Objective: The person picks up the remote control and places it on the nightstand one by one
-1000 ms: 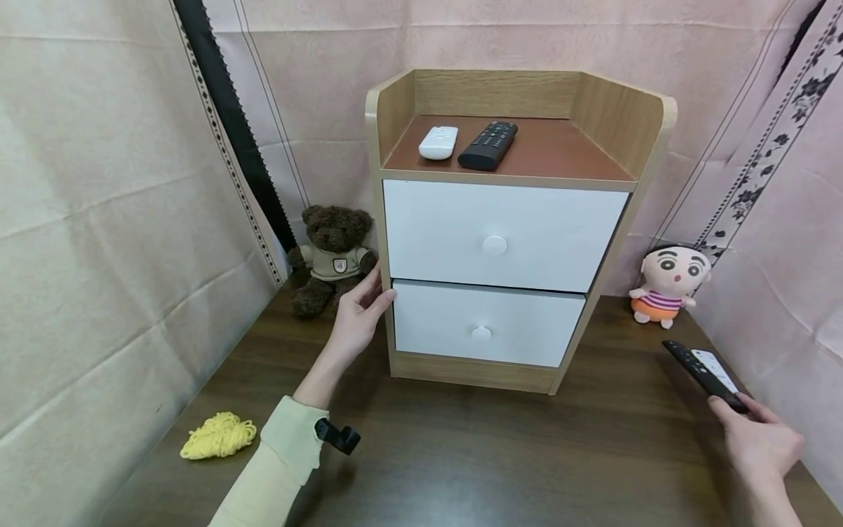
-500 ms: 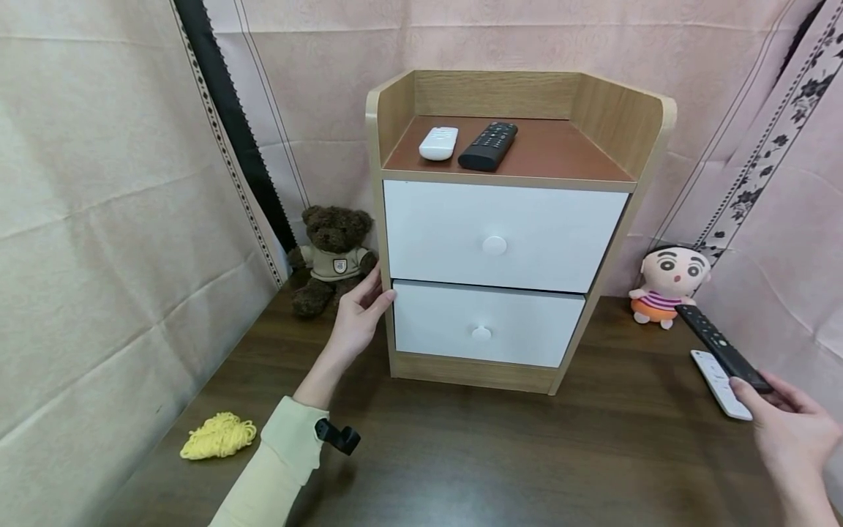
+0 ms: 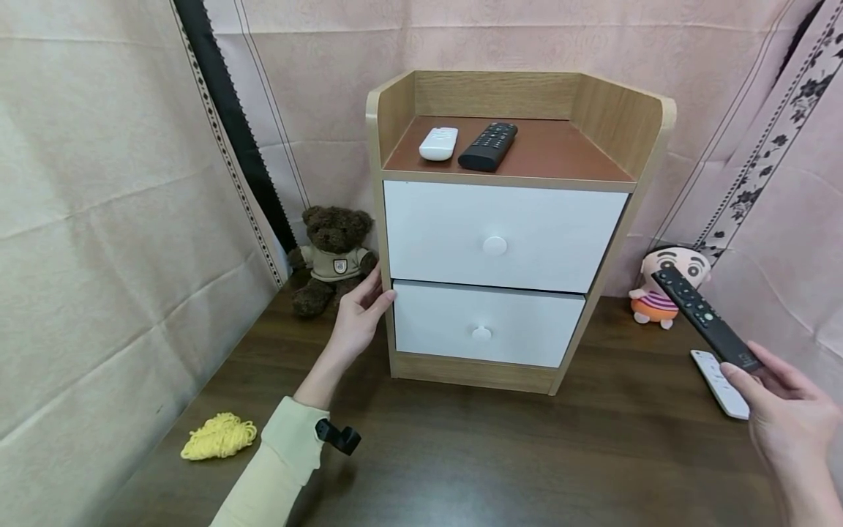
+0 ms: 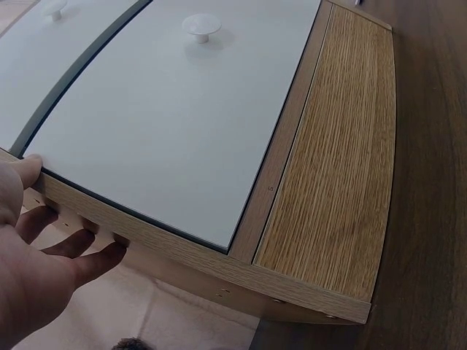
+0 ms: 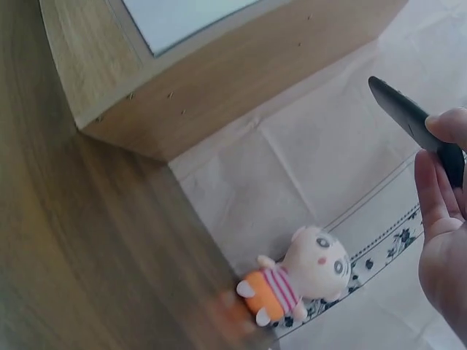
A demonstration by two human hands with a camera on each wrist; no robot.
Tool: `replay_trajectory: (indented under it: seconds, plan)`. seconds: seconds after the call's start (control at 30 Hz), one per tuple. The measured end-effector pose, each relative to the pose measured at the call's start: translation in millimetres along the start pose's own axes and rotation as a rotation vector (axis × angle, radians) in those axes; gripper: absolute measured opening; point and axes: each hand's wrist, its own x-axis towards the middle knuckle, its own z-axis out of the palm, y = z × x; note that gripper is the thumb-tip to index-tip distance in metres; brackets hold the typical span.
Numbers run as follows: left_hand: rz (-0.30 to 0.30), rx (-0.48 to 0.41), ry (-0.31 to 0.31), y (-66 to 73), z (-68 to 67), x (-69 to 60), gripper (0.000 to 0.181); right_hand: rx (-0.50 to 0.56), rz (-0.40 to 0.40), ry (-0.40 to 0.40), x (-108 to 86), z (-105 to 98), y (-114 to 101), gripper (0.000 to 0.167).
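Black remote [image 3: 705,318] hanging mid-air in somebody's right hand [image 3: 787,410]

So the right thumb and fingers are closing firmly round its near end, holding it above the table [image 3: 428,446]. A white remote [image 3: 720,384] is lying below, and a doll [image 5: 295,273] is sitting farther back. The left hand [image 3: 356,322] is touching the cabinet [image 3: 507,212] at its left edge, fingers spread straight-ish, not really grasping. A teddy bear [image 3: 329,234] is sitting behind it, and yellow yarn [image 3: 219,437] is lying nearer
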Motion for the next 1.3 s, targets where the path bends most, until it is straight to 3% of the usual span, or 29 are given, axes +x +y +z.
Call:
replay_trajectory:
  seconds: [0.17, 0.33, 0.43, 0.57, 0.67, 0.87, 1.0, 1.1, 1.3]
  plan:
    - [-0.010, 0.000, -0.002, 0.1, -0.7, 0.0, 0.061, 0.167, -0.029, -0.078, -5.7, 9, -3, 0.051]
    - [-0.014, 0.008, -0.002, 0.8, -1.1, -0.5, 0.061, 0.172, -0.003, -0.130, -9.0, 15, -10, 0.054]
    - [-0.024, 0.003, -0.005, 11.3, 0.8, -2.9, 0.061, 0.210, 0.010, -0.160, -9.7, 20, -14, 0.056]
    - [-0.047, 0.001, -0.010, 15.8, 1.8, -2.9, 0.060, 0.279, -0.032, -0.194, -10.4, 28, -17, 0.057]
    - [-0.051, 0.001, -0.009, 6.0, 0.7, 0.0, 0.061, 0.311, -0.071, -0.220, -10.9, 34, -20, 0.058]
    - [-0.022, -0.014, -0.007, -0.3, 0.1, 0.1, 0.061, 0.445, -0.060, -0.281, -11.0, 44, -27, 0.059]
    - [-0.007, -0.006, -0.008, -1.2, -0.3, -0.6, 0.061, 0.443, -0.057, -0.315, -12.8, 50, -32, 0.059]
    - [-0.001, 0.005, -0.007, -0.3, -0.4, -0.5, 0.062, 0.379, -0.086, -0.347, -13.3, 55, -35, 0.058]
    - [-0.005, 0.002, -0.006, 1.5, -0.8, 0.6, 0.061, 0.403, -0.121, -0.389, -12.1, 66, -40, 0.056]
